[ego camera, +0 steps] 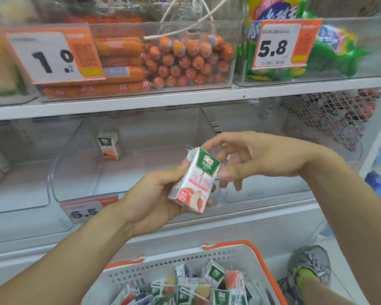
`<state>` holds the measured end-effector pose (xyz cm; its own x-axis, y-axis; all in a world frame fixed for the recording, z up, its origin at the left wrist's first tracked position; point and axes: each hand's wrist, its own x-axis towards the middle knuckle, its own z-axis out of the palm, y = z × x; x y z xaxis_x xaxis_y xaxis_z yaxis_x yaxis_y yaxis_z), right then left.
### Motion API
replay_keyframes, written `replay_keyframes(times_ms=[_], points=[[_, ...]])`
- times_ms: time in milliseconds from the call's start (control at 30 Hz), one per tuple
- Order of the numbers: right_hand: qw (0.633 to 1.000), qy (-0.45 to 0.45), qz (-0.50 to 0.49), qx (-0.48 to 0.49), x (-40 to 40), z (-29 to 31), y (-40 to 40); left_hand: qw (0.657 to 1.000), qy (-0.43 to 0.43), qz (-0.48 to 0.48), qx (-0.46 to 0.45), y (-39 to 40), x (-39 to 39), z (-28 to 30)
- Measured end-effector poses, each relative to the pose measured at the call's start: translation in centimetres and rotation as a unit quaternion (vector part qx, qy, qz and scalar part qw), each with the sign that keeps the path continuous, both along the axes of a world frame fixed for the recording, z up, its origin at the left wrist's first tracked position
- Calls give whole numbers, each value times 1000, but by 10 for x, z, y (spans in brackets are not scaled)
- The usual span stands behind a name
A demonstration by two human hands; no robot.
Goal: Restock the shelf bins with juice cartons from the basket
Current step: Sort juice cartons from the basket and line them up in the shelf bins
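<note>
White, pink and green carton (pixel 195 179); grey basket (pixel 185 264) with orange trim; orange sausages (pixel 185 60).

My left hand (pixel 154 199) grips a peach juice carton (pixel 193 180); my right hand (pixel 257 159) touches its top. Basket (pixel 240 258) below holds cartons; one carton (pixel 109 145) stands in the bin (pixel 75 172).

carton (pixel 194 181) in left hand (pixel 154 199), above basket (pixel 185 258) | 1 carton (pixel 109 145) in bin (pixel 75 172) behind | right hand (pixel 257 159) right of carton

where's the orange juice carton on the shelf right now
Head view, left of centre: the orange juice carton stands alone, upright, deep in the clear bin above the 6.5 price tag.
</note>
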<state>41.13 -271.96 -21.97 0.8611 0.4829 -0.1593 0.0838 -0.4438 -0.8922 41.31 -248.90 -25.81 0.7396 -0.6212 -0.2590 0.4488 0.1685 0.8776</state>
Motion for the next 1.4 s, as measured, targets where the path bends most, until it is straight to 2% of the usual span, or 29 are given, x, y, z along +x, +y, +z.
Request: replay_keyframes(times_ms=[100, 200, 333, 433, 500, 533, 633, 700, 767, 833, 900, 967, 1033, 1167, 1400], points=[[997, -33, -23, 60, -4, -12, 32, 1000, -18, 6, -6, 20, -4, 7], [987, -15, -24, 158, -9, -27, 64, 1000, -28, 1, 13, 51, -8, 13], [951, 42, -48, 303, -6, -44, 130, 998, -28, 42, 30, 105, -9, 19], [931, 15, -77, 357, 2, -49, 189, 992, -82, 62, 67, 157, -7, 23], [923, -22, -100, 372, 9, -51, 228, 960, -168, 143, 174, 192, -3, 26], [921, -41, -115, 370, 12, -51, 247, 923, -213, 218, 235, 213, 0, 24], [930, -103, -132, 327, 23, -47, 315, 772, -289, 421, 379, 284, 8, 11], [942, -155, -121, 273, 38, -41, 357, 698, -285, 485, 443, 332, 16, -9], [950, -205, -112, 209, 63, -38, 396, 644, -308, 476, 513, 369, 21, -35], [952, -256, -113, 122, 91, -38, 435, 612, -363, 422, 561, 394, 21, -58], [955, -272, -111, 42, 116, -40, 472, 608, -395, 406, 556, 409, 22, -69], [956, -275, -97, -20, 135, -43, 504, 596, -419, 429, 534, 418, 24, -74], [956, -275, -81, -65, 151, -47, 530, 583, -430, 452, 521, 420, 27, -76], [945, -281, -70, -151, 175, -65, 564, 581, -448, 475, 486, 422, 32, -80], [942, -281, -79, -169, 180, -79, 573, 565, -464, 474, 491, 424, 31, -87]])
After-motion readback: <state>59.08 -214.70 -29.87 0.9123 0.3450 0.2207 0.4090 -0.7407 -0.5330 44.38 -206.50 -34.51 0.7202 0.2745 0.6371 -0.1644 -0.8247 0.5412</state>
